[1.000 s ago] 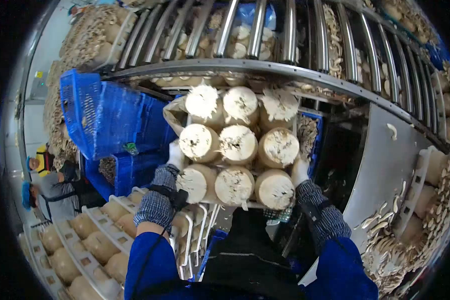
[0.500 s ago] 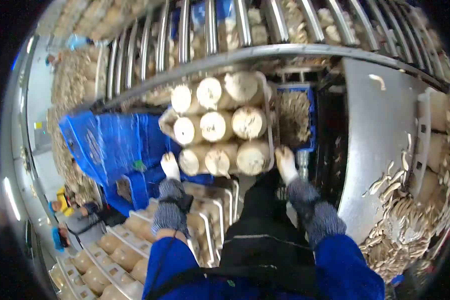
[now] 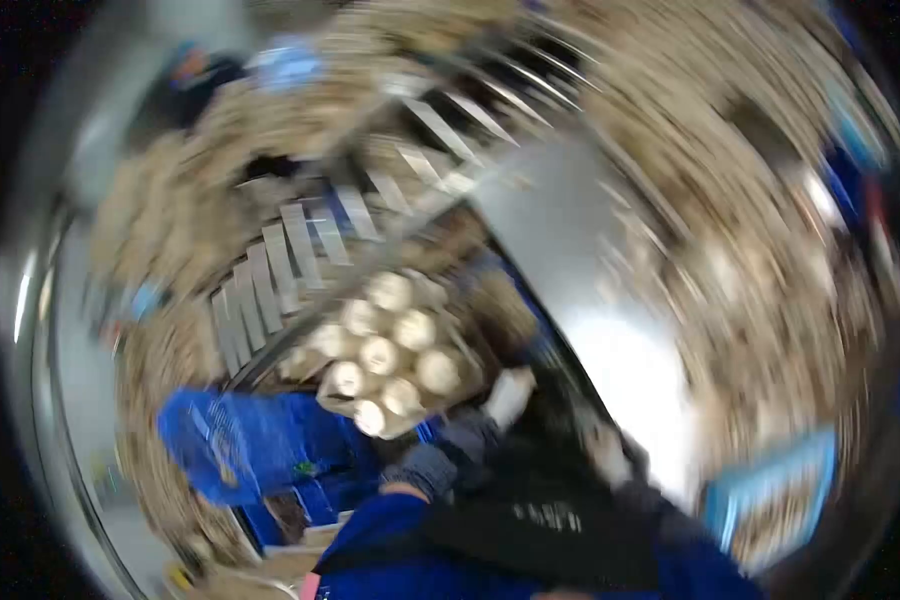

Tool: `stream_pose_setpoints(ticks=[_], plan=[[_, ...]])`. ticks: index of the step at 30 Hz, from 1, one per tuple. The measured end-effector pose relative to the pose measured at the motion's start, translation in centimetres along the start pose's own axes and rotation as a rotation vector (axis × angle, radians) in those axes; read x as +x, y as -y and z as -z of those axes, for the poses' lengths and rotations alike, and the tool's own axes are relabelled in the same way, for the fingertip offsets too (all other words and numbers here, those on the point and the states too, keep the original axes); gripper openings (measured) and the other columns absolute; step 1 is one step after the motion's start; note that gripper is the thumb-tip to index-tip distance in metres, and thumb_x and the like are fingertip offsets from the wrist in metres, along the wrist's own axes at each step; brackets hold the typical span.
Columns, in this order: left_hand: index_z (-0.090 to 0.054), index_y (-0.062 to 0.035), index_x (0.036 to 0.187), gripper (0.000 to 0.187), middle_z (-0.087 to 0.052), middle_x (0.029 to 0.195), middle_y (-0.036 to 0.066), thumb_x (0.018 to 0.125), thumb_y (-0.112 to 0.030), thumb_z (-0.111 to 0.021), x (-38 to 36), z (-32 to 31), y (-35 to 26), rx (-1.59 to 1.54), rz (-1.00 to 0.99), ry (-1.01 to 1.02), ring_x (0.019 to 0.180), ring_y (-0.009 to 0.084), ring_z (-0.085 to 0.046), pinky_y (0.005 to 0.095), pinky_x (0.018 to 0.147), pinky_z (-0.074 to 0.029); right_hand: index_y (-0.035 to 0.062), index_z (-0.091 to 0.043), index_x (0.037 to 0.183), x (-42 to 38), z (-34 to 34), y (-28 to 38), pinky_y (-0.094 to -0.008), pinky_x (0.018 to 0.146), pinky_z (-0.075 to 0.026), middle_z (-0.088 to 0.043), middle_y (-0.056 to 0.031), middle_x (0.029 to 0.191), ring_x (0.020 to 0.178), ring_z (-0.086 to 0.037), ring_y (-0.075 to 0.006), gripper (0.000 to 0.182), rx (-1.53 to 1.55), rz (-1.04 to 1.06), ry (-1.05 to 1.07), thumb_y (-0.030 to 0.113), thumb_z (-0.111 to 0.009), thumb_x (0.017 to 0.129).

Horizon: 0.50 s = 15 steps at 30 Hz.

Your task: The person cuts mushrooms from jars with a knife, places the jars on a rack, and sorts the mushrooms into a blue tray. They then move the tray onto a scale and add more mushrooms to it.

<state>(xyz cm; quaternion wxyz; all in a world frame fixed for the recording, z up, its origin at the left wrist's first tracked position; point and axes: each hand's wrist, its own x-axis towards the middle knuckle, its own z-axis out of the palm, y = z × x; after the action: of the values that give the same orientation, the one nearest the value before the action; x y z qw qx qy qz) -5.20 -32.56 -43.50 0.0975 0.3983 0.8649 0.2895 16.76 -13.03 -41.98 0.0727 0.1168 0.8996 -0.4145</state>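
A tray [image 3: 472, 352] of pale bottles [image 3: 380, 355] with whitish tops sits below the metal rollers, left of centre. My left hand [image 3: 510, 396], in a white glove with a grey knitted sleeve, is just off the tray's near right corner, apparently not gripping it. To the right, my right hand [image 3: 607, 452] is by the near edge of the steel table [image 3: 570, 240]. Motion smears both hands, so their fingers cannot be made out.
Metal rollers [image 3: 290, 258] run beyond the tray. Blue crates [image 3: 260, 445] lie at left, and a light blue basket [image 3: 773, 500] is at lower right. Pale mushroom-like pieces are heaped around. A blurred person [image 3: 200, 80] is at far upper left.
My view has swung to the right. Both hands have come away from the sides of the bottle tray and moved right. The light blue basket has come into view.
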Motion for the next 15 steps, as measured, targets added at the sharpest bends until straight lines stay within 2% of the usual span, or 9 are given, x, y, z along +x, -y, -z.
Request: stream_pose_setpoints(ticks=[1,4,5,9,11,12,13,14,15], plan=[[-0.059,-0.0022,0.076,0.013,-0.057,0.070,0.020,0.086,-0.005,-0.051,1.1,1.5,-3.7,-0.051,-0.105,0.040,0.063,0.0343,-0.058,0.0417,0.058,-0.047,-0.0031,-0.062,0.103,-1.6,2.8,3.0,-0.0385,0.067,-0.049,-0.061,-0.0159,0.079,0.069,-0.058,-0.0234,0.029,0.336,-0.351,-0.053,0.024,-0.053,0.098],[-0.059,-0.0006,0.067,0.028,-0.050,0.058,0.004,0.089,-0.019,-0.057,0.2,-2.3,-4.0,-0.618,0.347,0.187,0.058,0.0114,-0.042,0.0351,0.053,-0.035,-0.0009,-0.060,0.087,-6.4,3.8,2.9,-0.0387,0.061,-0.047,-0.058,-0.0151,0.069,0.063,-0.057,-0.0237,0.022,0.391,-0.304,-0.421,0.019,-0.055,0.096],[-0.059,-0.0037,0.066,0.031,-0.049,0.058,0.000,0.092,-0.021,-0.057,0.5,-3.0,-2.8,-0.810,0.680,0.234,0.055,0.0105,-0.043,0.0331,0.051,-0.034,-0.0005,-0.062,0.090,-7.9,0.4,-1.6,-0.0371,0.062,-0.048,-0.059,-0.0146,0.069,0.064,-0.059,-0.0225,0.019,0.491,-0.460,-0.354,0.016,-0.055,0.096],[-0.056,-0.0098,0.082,0.028,-0.045,0.061,0.001,0.092,-0.035,-0.058,2.5,-0.6,1.6,-0.796,0.958,0.113,0.050,0.0155,-0.042,0.0337,0.047,-0.033,-0.0006,-0.065,0.101,-12.1,3.3,1.4,-0.0345,0.069,-0.051,-0.065,-0.0134,0.075,0.069,-0.063,-0.0216,0.018,0.532,-0.585,-0.576,0.013,-0.056,0.095],[-0.063,-0.0076,0.082,0.033,-0.051,0.061,0.002,0.091,-0.040,-0.062,3.6,-0.4,10.6,-0.513,0.875,0.113,0.053,0.0156,-0.050,0.0339,0.047,-0.038,-0.0010,-0.065,0.106,-11.6,1.3,1.3,-0.0338,0.072,-0.052,-0.067,-0.0137,0.079,0.073,-0.064,-0.0217,0.020,0.567,-0.671,-0.581,0.013,-0.056,0.095],[-0.065,-0.0017,0.090,0.033,-0.058,0.069,0.005,0.088,-0.034,-0.067,4.8,3.7,5.5,-0.578,0.894,-0.033,0.055,0.0185,-0.052,0.0352,0.048,-0.038,-0.0018,-0.065,0.107,-11.4,0.5,0.2,-0.0338,0.073,-0.052,-0.068,-0.0143,0.084,0.076,-0.065,-0.0217,0.021,0.518,-0.635,-0.679,0.013,-0.057,0.094],[-0.066,0.0035,0.096,0.039,-0.063,0.079,0.009,0.083,-0.033,-0.072,6.0,3.3,11.0,-0.588,0.932,0.051,0.062,0.0238,-0.057,0.0380,0.055,-0.044,-0.0025,-0.065,0.108,-11.1,0.0,-0.8,-0.0338,0.074,-0.052,-0.068,-0.0149,0.088,0.080,-0.066,-0.0217,0.022,0.465,-0.598,-0.774,0.013,-0.058,0.094],[-0.060,0.0066,0.114,0.057,-0.065,0.098,0.017,0.079,-0.036,-0.075,6.8,4.4,13.2,-0.650,0.875,0.201,0.088,0.0315,-0.062,0.0434,0.076,-0.049,-0.0038,-0.063,0.109,-10.0,1.7,0.0,-0.0365,0.082,-0.052,-0.068,-0.0165,0.094,0.091,-0.066,-0.0262,0.026,0.378,-0.692,-0.767,0.016,-0.061,0.092],[-0.044,0.0075,0.135,0.080,-0.056,0.126,0.025,0.078,-0.040,-0.076,7.6,3.0,17.2,-0.334,1.005,0.064,0.119,0.0367,-0.053,0.0454,0.100,-0.041,-0.0038,-0.058,0.119,-8.6,3.2,-0.1,-0.0410,0.089,-0.050,-0.064,-0.0219,0.106,0.102,-0.063,-0.0335,0.039,0.273,-0.667,-0.787,0.021,-0.065,0.090]])
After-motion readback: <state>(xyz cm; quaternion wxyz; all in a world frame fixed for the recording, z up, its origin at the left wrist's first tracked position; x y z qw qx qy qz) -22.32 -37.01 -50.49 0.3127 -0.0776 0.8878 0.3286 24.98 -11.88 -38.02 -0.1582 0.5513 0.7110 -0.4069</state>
